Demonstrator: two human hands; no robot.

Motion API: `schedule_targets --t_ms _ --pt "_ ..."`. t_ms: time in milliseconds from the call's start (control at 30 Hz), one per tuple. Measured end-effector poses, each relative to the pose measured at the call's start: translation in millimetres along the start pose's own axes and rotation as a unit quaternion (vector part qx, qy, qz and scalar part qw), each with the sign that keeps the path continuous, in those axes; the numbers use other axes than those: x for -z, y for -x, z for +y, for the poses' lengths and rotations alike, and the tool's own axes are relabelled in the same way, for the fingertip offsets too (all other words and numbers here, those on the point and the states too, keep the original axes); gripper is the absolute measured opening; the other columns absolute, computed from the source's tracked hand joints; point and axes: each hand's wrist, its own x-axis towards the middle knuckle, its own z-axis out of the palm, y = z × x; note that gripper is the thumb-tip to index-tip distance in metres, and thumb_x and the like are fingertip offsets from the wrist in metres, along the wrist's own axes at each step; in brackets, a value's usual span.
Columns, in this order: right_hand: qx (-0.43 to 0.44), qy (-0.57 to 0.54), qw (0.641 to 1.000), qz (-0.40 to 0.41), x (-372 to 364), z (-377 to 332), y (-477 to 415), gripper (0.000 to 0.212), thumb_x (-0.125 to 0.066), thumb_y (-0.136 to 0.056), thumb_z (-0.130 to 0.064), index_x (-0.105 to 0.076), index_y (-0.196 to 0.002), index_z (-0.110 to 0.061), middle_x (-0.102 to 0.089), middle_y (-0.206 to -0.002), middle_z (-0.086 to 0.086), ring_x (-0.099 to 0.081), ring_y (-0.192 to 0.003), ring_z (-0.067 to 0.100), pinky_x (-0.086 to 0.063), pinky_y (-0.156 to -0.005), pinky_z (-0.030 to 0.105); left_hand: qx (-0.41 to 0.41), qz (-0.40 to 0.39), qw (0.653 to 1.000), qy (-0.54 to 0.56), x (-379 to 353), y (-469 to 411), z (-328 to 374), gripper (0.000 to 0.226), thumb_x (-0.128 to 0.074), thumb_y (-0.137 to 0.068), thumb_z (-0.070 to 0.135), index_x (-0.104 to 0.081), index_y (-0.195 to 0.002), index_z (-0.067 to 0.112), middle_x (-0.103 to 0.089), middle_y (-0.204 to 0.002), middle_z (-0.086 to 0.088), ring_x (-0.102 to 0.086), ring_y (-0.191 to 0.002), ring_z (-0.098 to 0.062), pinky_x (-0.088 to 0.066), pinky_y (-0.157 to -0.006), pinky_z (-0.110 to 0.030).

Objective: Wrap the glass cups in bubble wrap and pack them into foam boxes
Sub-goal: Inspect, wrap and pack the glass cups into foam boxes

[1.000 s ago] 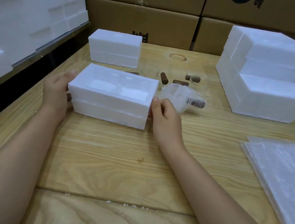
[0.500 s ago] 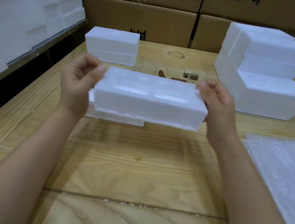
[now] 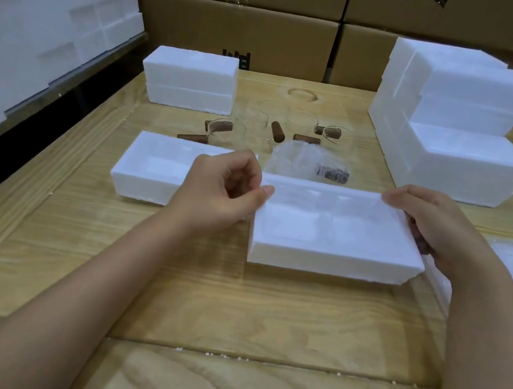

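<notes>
Head view: the left hand (image 3: 221, 195) pinches the left end of a foam box half (image 3: 332, 237) and the right hand (image 3: 439, 231) grips its right end, so its long axis runs from fingers to fingers. The other foam half (image 3: 151, 166) lies just outside the left fingers. The bubble-wrapped glass cup (image 3: 301, 162) lies just beyond, between both hands, slightly nearer the left.

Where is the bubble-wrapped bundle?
In the head view, the bubble-wrapped bundle lies mid-table, just behind the foam half held by the left hand and right hand, in front of the bare glass cups.
</notes>
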Motion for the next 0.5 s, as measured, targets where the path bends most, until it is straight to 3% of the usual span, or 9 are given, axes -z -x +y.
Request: schedule_targets --t_ms 200,300,500 --pt "-0.036 0.027 0.999 0.008 6.5 3.0 -2.8 0.017 -0.059 -0.089 -0.025 -0.062 -0.076 -0.016 -0.042 -0.039 -0.011 -0.036 -0.032 0.007 -0.028 -0.039 0.021 0.021 -0.055 0.994 -0.092 -9.4 2.9 -6.2 0.025 -0.071 -0.084 0.018 -0.052 -0.068 0.017 -0.049 -0.052 0.012 -0.042 -0.048 -0.004 -0.034 -0.053 -0.015" --pt "-0.049 0.047 0.998 -0.005 -1.5 6.6 -6.7 0.018 -0.058 -0.091 -0.027 -0.062 -0.079 -0.014 -0.048 -0.040 -0.011 -0.042 -0.032 0.005 -0.034 -0.043 0.022 0.040 -0.069 0.985 -0.155 -7.8 2.5 -10.9 0.025 -0.070 -0.085 0.020 -0.052 -0.069 0.025 -0.055 -0.056 0.010 -0.048 -0.051 -0.004 -0.038 -0.055 -0.016" --pt "-0.031 0.063 0.997 -0.018 -20.3 10.5 -17.6 0.020 -0.057 -0.092 -0.034 -0.065 -0.086 -0.017 -0.058 -0.068 -0.004 -0.049 -0.053 0.011 -0.035 -0.052 0.025 0.047 -0.036 0.969 -0.241 6.4 -2.9 -8.7 0.030 -0.070 -0.084 0.020 -0.047 -0.068 0.033 -0.058 -0.055 0.010 -0.053 -0.053 -0.003 -0.044 -0.058 -0.023"
